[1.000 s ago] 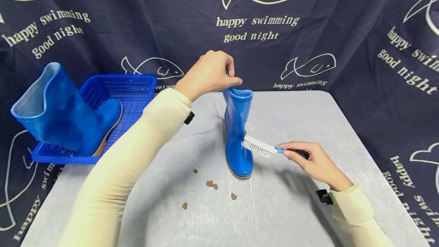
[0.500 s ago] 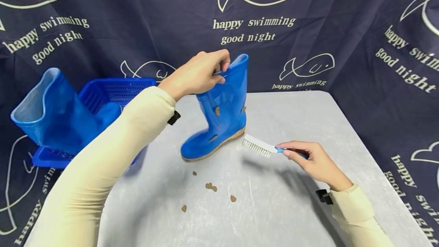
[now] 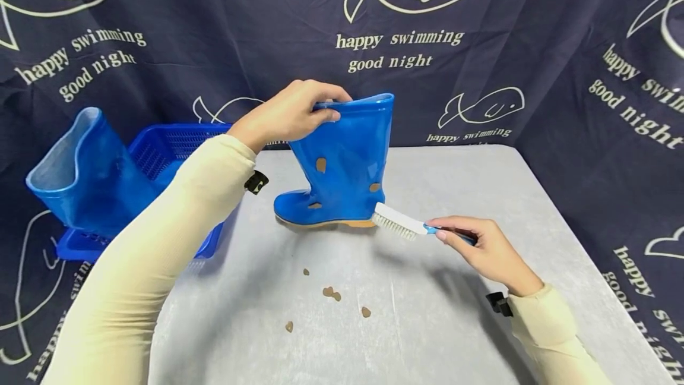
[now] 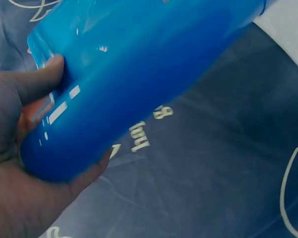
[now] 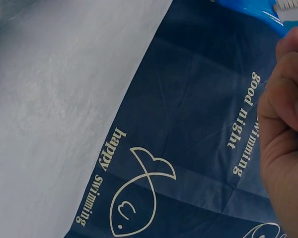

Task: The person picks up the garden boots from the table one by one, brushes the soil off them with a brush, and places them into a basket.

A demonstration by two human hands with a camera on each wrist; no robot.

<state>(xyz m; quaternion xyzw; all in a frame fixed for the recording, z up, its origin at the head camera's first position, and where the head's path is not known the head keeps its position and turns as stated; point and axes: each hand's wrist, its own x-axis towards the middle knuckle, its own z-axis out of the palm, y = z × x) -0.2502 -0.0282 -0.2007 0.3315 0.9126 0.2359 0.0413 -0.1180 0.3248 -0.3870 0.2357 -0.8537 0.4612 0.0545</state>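
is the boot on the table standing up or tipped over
Standing up: the boot rests sole-down on the table, left hand gripping its top rim.

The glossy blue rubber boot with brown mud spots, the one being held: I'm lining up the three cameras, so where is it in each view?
Head: the glossy blue rubber boot stands at centre, left hand gripping its top rim.
Left wrist: it fills the upper left, gripped in the hand.
Right wrist: only a blue sliver at the top right edge.
Shared landmark: the navy fish-print curtain.

The head view looks down across the table [image 3: 427, 325]; both wrist views sit close, sharing the backdrop [image 5: 198, 124].
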